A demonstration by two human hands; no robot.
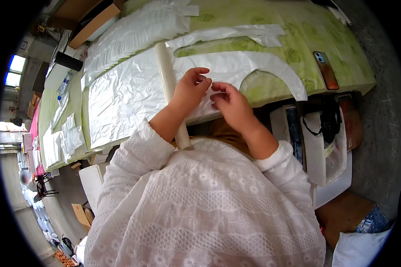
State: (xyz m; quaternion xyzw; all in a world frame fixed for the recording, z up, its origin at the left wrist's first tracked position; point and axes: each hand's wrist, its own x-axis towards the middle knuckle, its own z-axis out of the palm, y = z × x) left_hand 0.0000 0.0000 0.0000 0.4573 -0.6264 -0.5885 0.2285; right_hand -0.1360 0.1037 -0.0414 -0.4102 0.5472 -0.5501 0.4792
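A thin white plastic apron (120,95) is spread over the table, with its curved neck and strap parts reaching to the right. Across it lies a long off-white tube (165,73), pointing from the far side toward my body. Just right of the tube, my left hand (192,89) hovers with fingers loosely bent, the index finger and thumb apart. My right hand (231,103) is close beside it, above the apron's near edge, its fingers half curled and thumb separate. Nothing shows in either hand.
Overlapping folded white plastic pieces (133,40) cover the far left of the green patterned tablecloth (272,84). A phone (325,71) lies at the right. A plastic bottle (63,85) and black cylinder (68,61) are at left. A white bin (318,151) stands below right.
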